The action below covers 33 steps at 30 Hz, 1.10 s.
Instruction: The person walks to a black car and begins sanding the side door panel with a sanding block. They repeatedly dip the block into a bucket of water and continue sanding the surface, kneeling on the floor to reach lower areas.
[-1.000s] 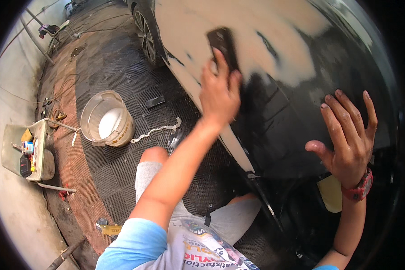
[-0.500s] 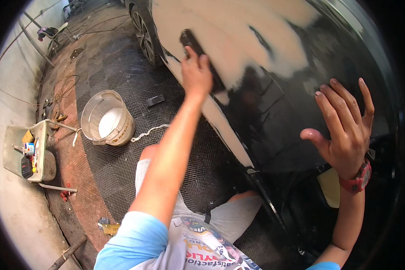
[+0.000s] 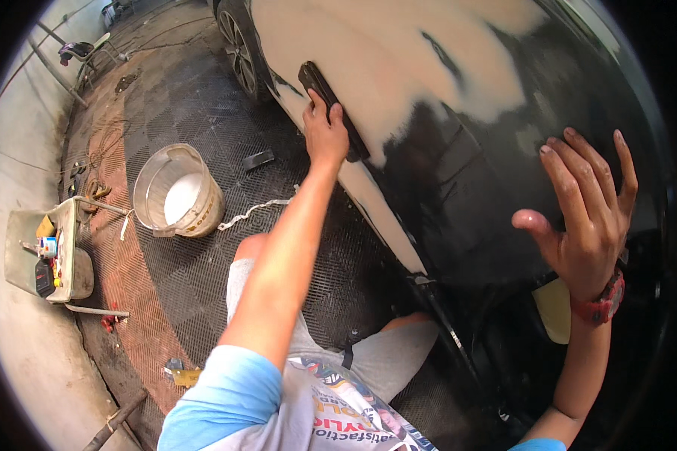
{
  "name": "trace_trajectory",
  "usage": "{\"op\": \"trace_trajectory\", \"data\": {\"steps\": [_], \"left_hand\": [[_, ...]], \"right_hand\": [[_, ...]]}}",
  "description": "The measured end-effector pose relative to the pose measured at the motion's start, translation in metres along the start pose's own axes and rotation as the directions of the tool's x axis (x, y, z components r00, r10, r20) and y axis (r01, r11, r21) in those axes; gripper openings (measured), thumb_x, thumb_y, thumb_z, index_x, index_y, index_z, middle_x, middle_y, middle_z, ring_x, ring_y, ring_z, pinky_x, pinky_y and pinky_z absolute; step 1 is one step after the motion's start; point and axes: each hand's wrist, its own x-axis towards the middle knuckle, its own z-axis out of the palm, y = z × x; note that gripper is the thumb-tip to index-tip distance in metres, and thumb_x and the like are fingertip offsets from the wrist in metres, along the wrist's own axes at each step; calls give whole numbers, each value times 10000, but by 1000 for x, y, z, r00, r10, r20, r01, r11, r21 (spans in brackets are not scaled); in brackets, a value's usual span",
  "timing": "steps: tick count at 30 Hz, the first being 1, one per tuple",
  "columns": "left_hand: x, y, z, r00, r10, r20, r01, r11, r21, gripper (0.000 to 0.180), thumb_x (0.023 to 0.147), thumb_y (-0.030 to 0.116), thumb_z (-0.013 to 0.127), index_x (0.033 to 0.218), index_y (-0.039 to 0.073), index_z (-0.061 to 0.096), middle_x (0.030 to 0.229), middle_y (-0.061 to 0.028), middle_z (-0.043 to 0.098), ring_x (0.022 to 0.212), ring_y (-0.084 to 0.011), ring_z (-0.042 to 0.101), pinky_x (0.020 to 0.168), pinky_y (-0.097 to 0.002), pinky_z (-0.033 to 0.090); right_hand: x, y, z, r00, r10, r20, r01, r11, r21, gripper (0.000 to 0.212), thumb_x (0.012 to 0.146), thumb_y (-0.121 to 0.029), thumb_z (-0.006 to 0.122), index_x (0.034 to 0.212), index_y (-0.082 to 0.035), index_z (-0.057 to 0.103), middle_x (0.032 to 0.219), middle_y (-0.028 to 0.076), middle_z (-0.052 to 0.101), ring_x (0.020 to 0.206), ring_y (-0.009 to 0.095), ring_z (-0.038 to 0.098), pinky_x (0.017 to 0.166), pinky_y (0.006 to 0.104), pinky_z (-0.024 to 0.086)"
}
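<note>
My left hand (image 3: 326, 137) is closed around a long black sanding block (image 3: 320, 80). The block lies lengthwise along the lower edge of a car's side panel (image 3: 459, 203). Beneath and beyond it spreads a dull beige sanded patch (image 3: 368, 56) with ragged borders, among black paint. Farther right, my right hand (image 3: 588, 214) rests against the black part with its fingers spread and nothing in it. A red watch (image 3: 602, 302) is on that wrist.
A translucent bucket (image 3: 213, 201) with whitish contents stands on the dark grid mat. Near it lie a small black block (image 3: 258, 160) and a pale strip (image 3: 254, 210). By the left wall, a tub (image 3: 81, 244) on a stand holds bottles and cans. A car wheel (image 3: 238, 56) is ahead.
My left hand and the sanding block have slid a little nearer to me along the panel. My right hand has shifted slightly to the right, still spread.
</note>
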Motion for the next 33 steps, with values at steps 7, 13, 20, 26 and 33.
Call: {"op": "trace_trajectory", "data": {"steps": [7,13,20,26,33], "left_hand": [[-149,97,-10,993,39,110,-35,999,-40,774,1089,235,612,1733,66,218,1540,-384,438,1419,-551,465,1195,-541,398],[-29,-16,6,934,-219,282,277,943,-183,642,1117,230,562,1658,-20,324,1367,-329,615,1288,-477,596,1081,-511,476],[-167,96,-10,981,-109,159,128,985,-116,698,1127,264,556,1700,-1,258,1527,-384,437,1407,-528,485,1161,-521,430],[-36,-10,13,891,-348,291,438,829,-347,667,1115,292,576,1648,-40,348,1078,-239,748,993,-349,726,909,-427,549],[-130,87,-18,965,-195,175,225,960,-169,689,1101,261,614,1643,-65,341,1371,-290,646,1322,-379,617,1126,-430,449]], "right_hand": [[0,-1,1,1000,6,23,-5,1000,-19,705,968,-689,570,1246,-66,746,1193,75,786,1265,279,713,1284,576,326],[2,0,-5,1000,17,12,-16,1000,-26,706,969,-691,569,1258,-69,742,1205,73,783,1267,280,712,1283,575,329],[0,0,0,1000,12,-17,-13,1000,-23,698,979,-694,561,1231,-70,745,1183,68,781,1237,278,722,1278,579,334],[2,0,-2,998,14,-63,-17,999,-45,709,977,-710,551,1175,-59,750,1120,69,785,1189,280,741,1268,592,347],[0,-2,4,996,53,-74,-53,999,11,728,998,-696,532,1172,-20,738,1129,115,780,1205,320,732,1271,626,334]]}}
